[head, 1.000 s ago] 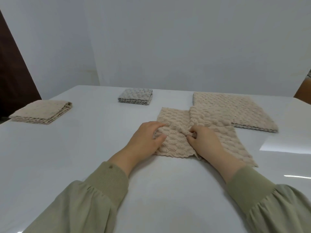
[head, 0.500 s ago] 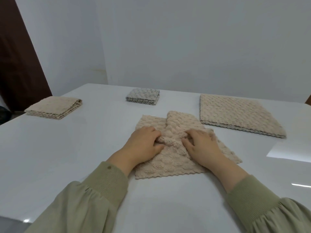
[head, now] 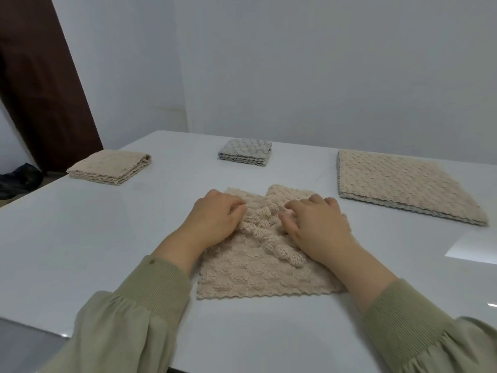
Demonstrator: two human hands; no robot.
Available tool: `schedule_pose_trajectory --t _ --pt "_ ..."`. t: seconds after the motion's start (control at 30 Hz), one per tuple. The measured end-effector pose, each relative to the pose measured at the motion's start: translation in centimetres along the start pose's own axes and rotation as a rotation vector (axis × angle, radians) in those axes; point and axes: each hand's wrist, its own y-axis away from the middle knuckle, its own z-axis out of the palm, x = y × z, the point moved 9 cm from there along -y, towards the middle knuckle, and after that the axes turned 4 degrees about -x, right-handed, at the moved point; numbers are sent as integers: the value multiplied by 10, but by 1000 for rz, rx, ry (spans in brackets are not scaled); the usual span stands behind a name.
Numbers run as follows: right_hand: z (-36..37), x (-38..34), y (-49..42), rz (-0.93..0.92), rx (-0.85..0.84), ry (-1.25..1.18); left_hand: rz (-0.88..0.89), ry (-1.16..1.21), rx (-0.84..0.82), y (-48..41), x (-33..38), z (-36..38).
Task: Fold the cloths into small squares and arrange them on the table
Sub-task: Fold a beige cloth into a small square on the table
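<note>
Pinches a bunched ridge of the beige cloth [head: 255, 278] on the table [head: 107, 251] with left hand [head: 215, 219] and right hand [head: 320, 227] (both grips narrow, on fabric). Risks a skewed, lumpy fold through uneven pulling.

The beige cloth [head: 258, 270] lies on the surface [head: 107, 238] directly under both hands, textured, with a scalloped near edge. A bunched ridge runs diagonally across it, gathered between the left hand [head: 215, 222] and the right hand [head: 320, 224]. A folded grey cloth [head: 244, 156] lies beyond the hands. A folded beige square [head: 110, 168] lies well to the left of the left hand. A larger flat beige stack [head: 403, 184] lies beyond and to the right of the right hand.
</note>
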Motion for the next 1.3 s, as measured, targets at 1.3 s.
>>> schedule_pose_trajectory --t 1.3 --pt "40 36 63 48 -449 -70 107 -360 -402 55 23 51"
